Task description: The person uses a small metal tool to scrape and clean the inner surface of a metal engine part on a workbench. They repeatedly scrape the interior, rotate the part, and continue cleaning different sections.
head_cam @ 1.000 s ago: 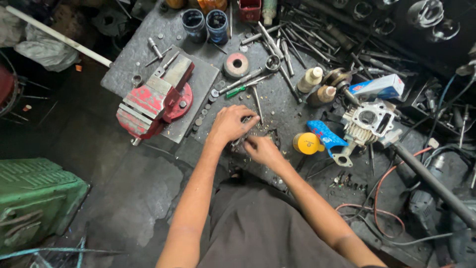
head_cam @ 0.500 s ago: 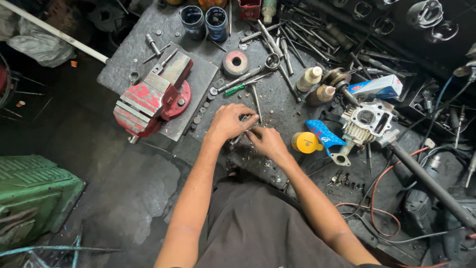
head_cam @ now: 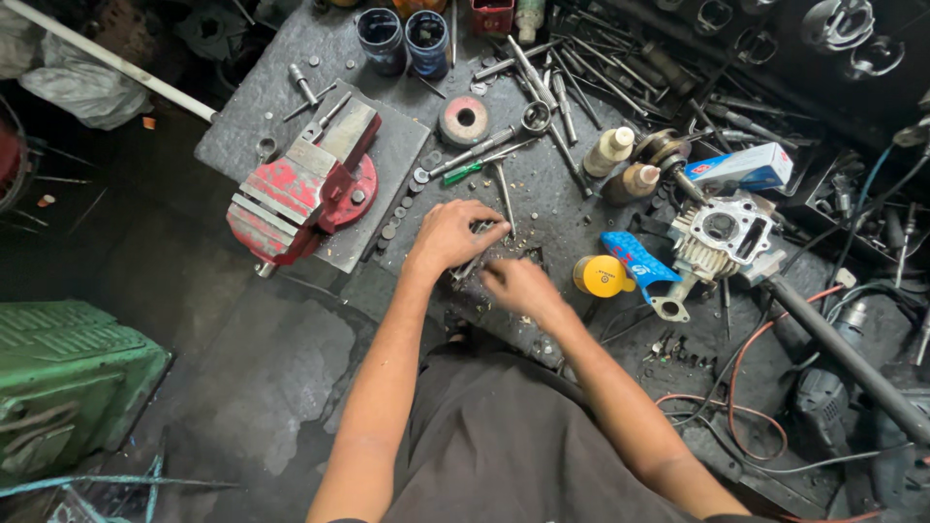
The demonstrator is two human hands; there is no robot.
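Right hand [head_cam: 518,286] drawn back from left hand [head_cam: 453,235], two dark-filled cups [head_cam: 405,41] behind

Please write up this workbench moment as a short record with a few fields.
Setting: cluttered metal workbench, seen from above
Left hand: left hand closed around small metal parts near the bench's front edge
Right hand: right hand beside it, fingers curled over the same spot; what it holds cannot be told
Left of the hands: red bench vise
Right of the hands: yellow-capped container, blue packet, engine cylinder head
Behind: wrenches, two dark cups
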